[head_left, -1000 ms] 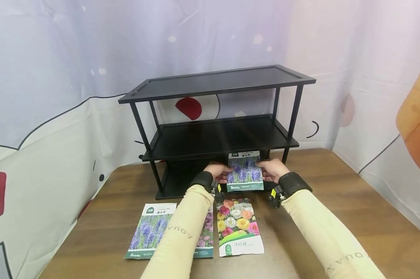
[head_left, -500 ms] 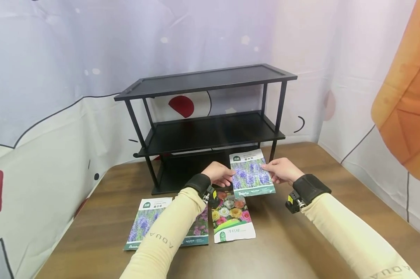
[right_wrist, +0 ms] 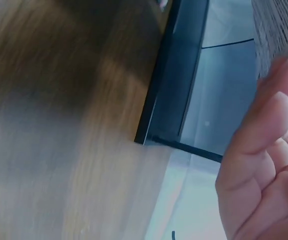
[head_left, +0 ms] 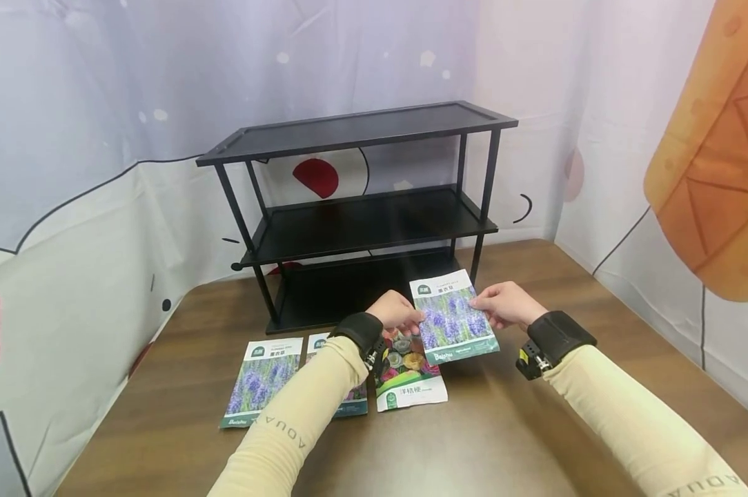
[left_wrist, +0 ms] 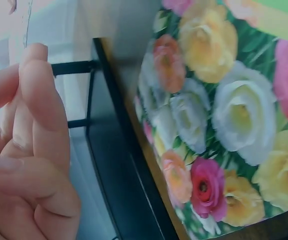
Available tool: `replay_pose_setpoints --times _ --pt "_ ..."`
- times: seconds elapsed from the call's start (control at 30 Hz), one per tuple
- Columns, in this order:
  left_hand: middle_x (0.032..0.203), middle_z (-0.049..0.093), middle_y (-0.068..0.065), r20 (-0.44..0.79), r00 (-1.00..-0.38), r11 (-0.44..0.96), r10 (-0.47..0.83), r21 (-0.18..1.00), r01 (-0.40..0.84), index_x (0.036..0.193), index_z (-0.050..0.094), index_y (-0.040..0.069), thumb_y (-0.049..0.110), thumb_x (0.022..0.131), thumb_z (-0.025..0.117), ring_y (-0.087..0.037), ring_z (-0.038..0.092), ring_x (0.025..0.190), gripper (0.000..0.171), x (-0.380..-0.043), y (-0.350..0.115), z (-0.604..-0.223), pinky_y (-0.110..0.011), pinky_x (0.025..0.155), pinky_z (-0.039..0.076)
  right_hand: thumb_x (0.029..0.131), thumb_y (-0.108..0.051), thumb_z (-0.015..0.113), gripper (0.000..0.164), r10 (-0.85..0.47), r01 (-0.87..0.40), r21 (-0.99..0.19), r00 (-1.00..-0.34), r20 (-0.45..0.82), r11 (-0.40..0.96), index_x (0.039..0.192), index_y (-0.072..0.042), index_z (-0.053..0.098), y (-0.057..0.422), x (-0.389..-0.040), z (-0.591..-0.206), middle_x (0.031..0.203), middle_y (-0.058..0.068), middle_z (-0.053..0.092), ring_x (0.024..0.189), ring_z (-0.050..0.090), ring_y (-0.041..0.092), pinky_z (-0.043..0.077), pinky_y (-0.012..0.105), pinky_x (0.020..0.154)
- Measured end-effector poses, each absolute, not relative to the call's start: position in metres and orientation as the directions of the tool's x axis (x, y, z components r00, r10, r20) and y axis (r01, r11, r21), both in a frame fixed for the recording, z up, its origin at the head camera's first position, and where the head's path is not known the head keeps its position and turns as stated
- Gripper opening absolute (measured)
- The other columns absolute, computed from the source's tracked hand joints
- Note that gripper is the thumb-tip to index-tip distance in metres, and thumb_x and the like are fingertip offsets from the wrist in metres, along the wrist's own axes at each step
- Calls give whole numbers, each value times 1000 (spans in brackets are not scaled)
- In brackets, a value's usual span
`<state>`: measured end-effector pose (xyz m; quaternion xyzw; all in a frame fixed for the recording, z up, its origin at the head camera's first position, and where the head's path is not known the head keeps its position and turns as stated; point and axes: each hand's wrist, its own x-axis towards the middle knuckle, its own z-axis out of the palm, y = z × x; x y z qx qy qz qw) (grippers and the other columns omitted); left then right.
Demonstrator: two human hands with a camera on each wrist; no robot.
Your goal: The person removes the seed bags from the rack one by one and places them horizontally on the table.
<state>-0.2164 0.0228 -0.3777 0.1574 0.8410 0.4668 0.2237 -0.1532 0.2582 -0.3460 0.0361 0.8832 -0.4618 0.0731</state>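
A seed packet with purple lavender flowers (head_left: 453, 319) is held up, tilted, in front of the rack's right half. My left hand (head_left: 396, 312) pinches its left edge between thumb and finger, and my right hand (head_left: 508, 304) pinches the right edge. Seen from the left wrist, the left hand (left_wrist: 38, 135) is beside a packet of many-coloured flowers (left_wrist: 241, 112), which lies on the table below. In the right wrist view the right hand (right_wrist: 264, 170) grips the packet's printed back (right_wrist: 279, 25).
A black three-tier rack (head_left: 361, 217) stands at the back of the wooden table (head_left: 473, 442). Another lavender packet (head_left: 263, 381) lies at left, and a pink-flower packet (head_left: 352, 406) is partly hidden by the left forearm. A patterned curtain (head_left: 88, 200) hangs behind.
Both hands have drawn the lavender packet out from the rack's lower level, toward me and slightly right. Its top has tilted back. The camera view has shifted a little.
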Motion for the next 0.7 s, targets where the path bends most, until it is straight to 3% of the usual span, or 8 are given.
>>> replay_pose_setpoints --times 0.07,0.3,0.53,0.7 --pt "63 66 -10 -214 -854 553 474 827 100 69 70 4 20 83 70 -24 64 58 22 -214 25 -380 -25 40 27 89 -17 63 21 -3 126 -782 -987 -162 610 88 4 64 259 -151 -347 55 2 51 46 49 10 41 23 45" --pt "62 66 -13 -142 -845 660 516 694 287 64 70 -2 25 83 69 -22 66 60 33 -206 41 -386 -20 56 45 89 -16 62 20 -44 99 -696 -982 -185 712 75 -1 62 270 -144 -354 52 1 52 43 50 10 42 23 44" --pt "51 58 -8 -160 -847 721 507 616 316 58 67 -2 25 80 71 -15 51 43 35 -196 59 -391 -23 43 38 88 -15 63 21 -34 128 -664 -974 -225 736 71 -2 60 281 -139 -365 51 1 51 41 48 9 42 24 43" --pt "48 57 1 -178 -853 790 491 504 350 55 67 7 27 79 73 -9 45 42 32 -191 64 -396 -22 45 36 86 -15 64 22 -24 146 -633 -968 -251 761 68 -3 59 278 -138 -376 49 0 51 40 49 8 41 22 41"
